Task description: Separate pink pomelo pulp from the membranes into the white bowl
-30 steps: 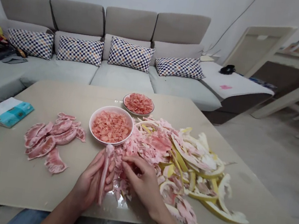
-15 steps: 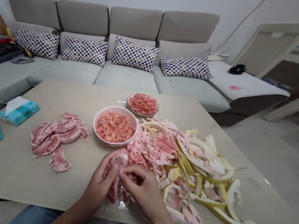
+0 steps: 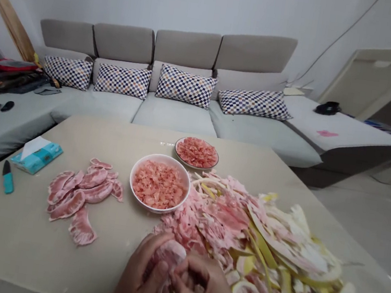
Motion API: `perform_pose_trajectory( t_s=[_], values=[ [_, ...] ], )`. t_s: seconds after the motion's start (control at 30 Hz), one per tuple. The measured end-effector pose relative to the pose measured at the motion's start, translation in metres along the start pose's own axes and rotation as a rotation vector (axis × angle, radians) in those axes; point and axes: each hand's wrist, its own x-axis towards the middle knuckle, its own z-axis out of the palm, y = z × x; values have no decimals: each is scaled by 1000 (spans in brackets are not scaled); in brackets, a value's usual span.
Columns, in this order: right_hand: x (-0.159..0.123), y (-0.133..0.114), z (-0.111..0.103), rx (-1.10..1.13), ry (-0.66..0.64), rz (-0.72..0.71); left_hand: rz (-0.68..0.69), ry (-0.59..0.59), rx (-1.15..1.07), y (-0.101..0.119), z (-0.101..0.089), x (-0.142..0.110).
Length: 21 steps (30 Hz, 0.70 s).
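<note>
My left hand [image 3: 144, 273] is closed around a pink pomelo segment [image 3: 170, 253] at the table's near edge. Thumb and forefinger of my right hand [image 3: 203, 283] pinch the right side of that segment, at its pale skin; the exact bit between the fingertips is hidden. Just beyond my hands stands a white bowl [image 3: 131, 195] filled with peeled pink pulp [image 3: 159, 184]. To the left lies a loose group of unpeeled segments [image 3: 82, 189]. A wide heap of pink membranes and yellow-white rind [image 3: 258, 242] spreads out on the right.
Behind the bowl sits a dark-rimmed plate [image 3: 176, 152] of pulp. A blue tissue pack [image 3: 37, 156] and a small knife with a turquoise handle [image 3: 8, 181] lie on the table's left [image 3: 22, 238]. A grey sofa [image 3: 176, 114] with checked cushions runs along the far side.
The view has shifted, so the whole scene appears lower and further right. My hands stay on the same segment, now lower in the picture.
</note>
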Motion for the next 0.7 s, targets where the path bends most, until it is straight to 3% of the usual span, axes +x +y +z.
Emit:
perform_pose_trajectory(
  t_s=[0.17,0.33,0.4,0.57,0.7],
  values=[
    [0,26,10,-61,83,-23,115,79,124,-19,1,-1],
    [3,30,22,122,104,113,138,21,165,-23,-3,-2],
    [6,24,23,214,70,168,99,18,159,-21,-3,-2],
    [10,16,26,466,23,267,-147,-35,-18,-13,-2,0],
    [9,19,29,734,-65,359,-169,-20,-131,-8,-2,1]
  ],
)
